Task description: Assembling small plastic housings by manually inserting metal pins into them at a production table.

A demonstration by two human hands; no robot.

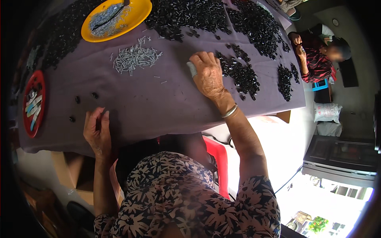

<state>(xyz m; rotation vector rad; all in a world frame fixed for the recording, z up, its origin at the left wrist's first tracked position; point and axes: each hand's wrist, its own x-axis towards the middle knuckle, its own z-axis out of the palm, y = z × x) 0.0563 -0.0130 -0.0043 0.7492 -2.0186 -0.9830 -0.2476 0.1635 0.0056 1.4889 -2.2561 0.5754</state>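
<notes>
My left hand (98,133) is by the table's near edge, its thumb and fingers bent with a gap between them and nothing visible in it. Close to it lie three small black pieces, including one black piece (72,119). Farther right, my right hand (208,75) is over the cloth with its fingers curled down; what they hold, if anything, is hidden. A pale grey covering (191,69) shows at its thumb. Just right of that hand spreads a pile of small black pieces (242,75). To its left is a heap of short pale grey sticks (135,59).
A purple-grey cloth (158,107) covers the table. Large heaps of black pieces (190,18) line its far side. A yellow plate (87,33) holds grey sticks; a red tray (41,95) holds tools. Another person (317,59) works at the right end. A red stool (222,166) stands below.
</notes>
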